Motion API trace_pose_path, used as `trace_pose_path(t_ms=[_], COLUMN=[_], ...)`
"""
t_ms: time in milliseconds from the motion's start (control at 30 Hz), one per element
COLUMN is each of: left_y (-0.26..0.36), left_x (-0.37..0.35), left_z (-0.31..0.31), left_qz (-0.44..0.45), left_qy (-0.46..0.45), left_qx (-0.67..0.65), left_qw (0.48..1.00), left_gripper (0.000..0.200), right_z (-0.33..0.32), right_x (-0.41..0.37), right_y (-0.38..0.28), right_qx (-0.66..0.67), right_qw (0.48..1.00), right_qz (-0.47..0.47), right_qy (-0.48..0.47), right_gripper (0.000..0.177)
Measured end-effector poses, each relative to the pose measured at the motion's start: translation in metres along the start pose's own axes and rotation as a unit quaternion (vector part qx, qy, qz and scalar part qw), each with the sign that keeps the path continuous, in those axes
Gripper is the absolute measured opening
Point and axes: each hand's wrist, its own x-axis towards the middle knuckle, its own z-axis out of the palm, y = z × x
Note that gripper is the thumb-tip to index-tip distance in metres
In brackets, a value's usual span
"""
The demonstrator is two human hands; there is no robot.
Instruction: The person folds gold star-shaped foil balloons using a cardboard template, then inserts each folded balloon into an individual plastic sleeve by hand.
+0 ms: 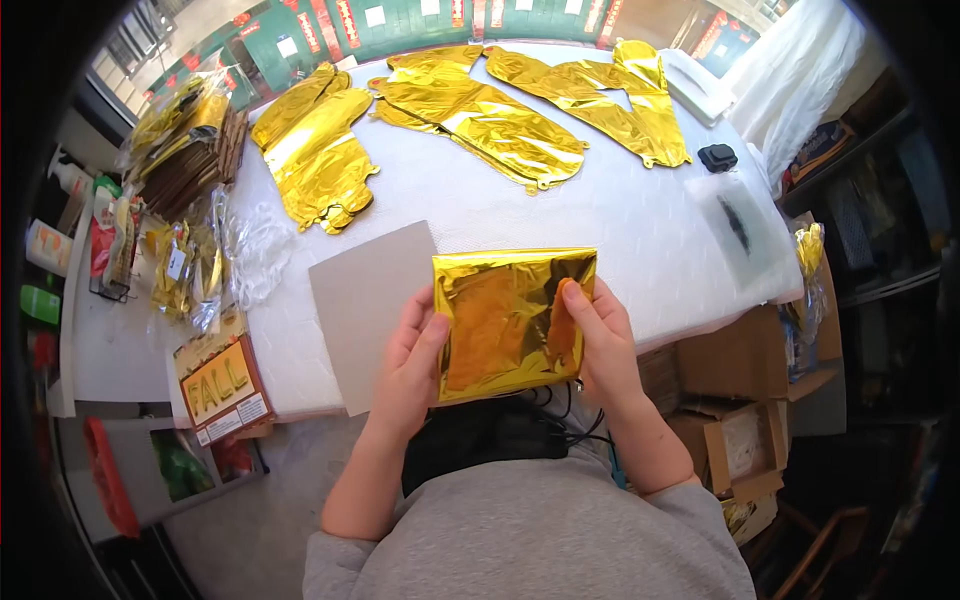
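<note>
At the far left, a printed "FALL" pack (pixel 222 385) lay on the corner of the white table (pixel 620 230), with crumpled clear plastic wrappers (pixel 258 250) just beyond it. A grey card sheet (pixel 365 300) lay flat at the near edge. The left hand (pixel 410 365) overlapped that sheet, its grip clamped on the left edge of a folded gold foil balloon (pixel 500 320), thumb on the front. The balloon was held as a rectangular packet over the table's near edge, between both hands. The right hand (pixel 600 340) had its grip closed on the packet's right edge, thumb pressed on the front and fingers behind. Across the far side, flat gold foil balloons (pixel 490 115) lay spread out. Further right sat a small black object (pixel 717 157) and a clear bag (pixel 740 225), with a cardboard box (pixel 735 440) below the table
</note>
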Motion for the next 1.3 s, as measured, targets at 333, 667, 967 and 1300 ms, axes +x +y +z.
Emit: trace_pose_path(t_ms=[333, 667, 967, 1300], left_y=[-0.002, -0.004, -0.001, 0.032], left_x=[0.001, -0.001, -0.003, -0.049], left_z=[0.005, 0.009, 0.009, -0.027], left_qz=[-0.04, 0.061, 0.073, 0.17], left_qy=[0.004, 0.037, 0.034, -0.071], left_qx=[-0.052, 0.013, 0.012, 0.665], left_qw=[0.998, 0.997, 0.997, 0.724], left_gripper=[0.036, 0.026, 0.028, 0.071], right_z=[-0.007, 0.009, 0.002, -0.08], right_x=[0.0, 0.006, 0.0, 0.001], right_y=[0.008, 0.012, 0.014, -0.048], right_qx=[-0.127, -0.035, -0.121, -0.078], right_qw=[0.99, 0.998, 0.99, 0.958], right_qz=[0.004, -0.047, -0.055, -0.187], right_qy=[-0.058, 0.03, -0.035, 0.202], right_gripper=[0.031, 0.024, 0.014, 0.016])
